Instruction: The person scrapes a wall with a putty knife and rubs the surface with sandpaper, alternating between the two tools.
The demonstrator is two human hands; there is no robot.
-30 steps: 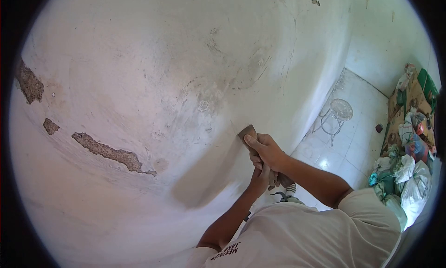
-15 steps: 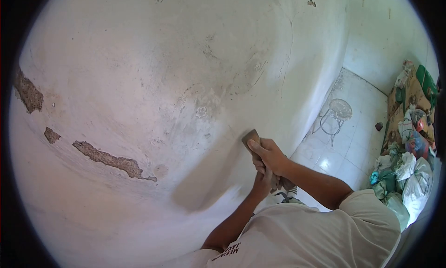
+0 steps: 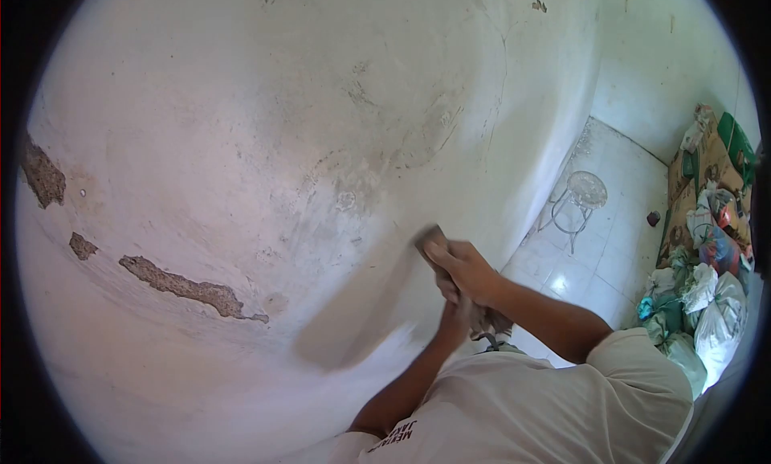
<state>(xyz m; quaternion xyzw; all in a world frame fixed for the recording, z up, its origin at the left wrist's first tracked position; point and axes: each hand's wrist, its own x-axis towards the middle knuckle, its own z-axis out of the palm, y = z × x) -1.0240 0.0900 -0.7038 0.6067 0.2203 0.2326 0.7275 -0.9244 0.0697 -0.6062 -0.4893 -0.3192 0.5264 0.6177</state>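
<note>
My right hand (image 3: 464, 265) is closed around a brownish sanding block (image 3: 429, 237), with the thumb along its upper end. The block's flat end meets or nearly meets the white wall (image 3: 201, 167); actual contact is hard to judge. Just below, my left hand (image 3: 458, 315) is closed close against the right one, apparently on the lower part of the same block. Motion blur smears its fingers, and the block's middle is hidden by the hands. Grey scuffs and hairline cracks mark the wall above, and a shadow of the arms falls on it to the left.
Broken plaster patches (image 3: 185, 287) expose rough brown material at the left. A round stool (image 3: 587, 189) stands on the tiled floor (image 3: 618, 231). Filled plastic bags (image 3: 719, 311) and cardboard (image 3: 683, 199) are piled at the right. A small dark object (image 3: 654, 218) lies nearby.
Both hands and the block have shifted very slightly left and are more blurred. The wall view has moved slightly left, with the left side a little lower. The grip looks the same.
</note>
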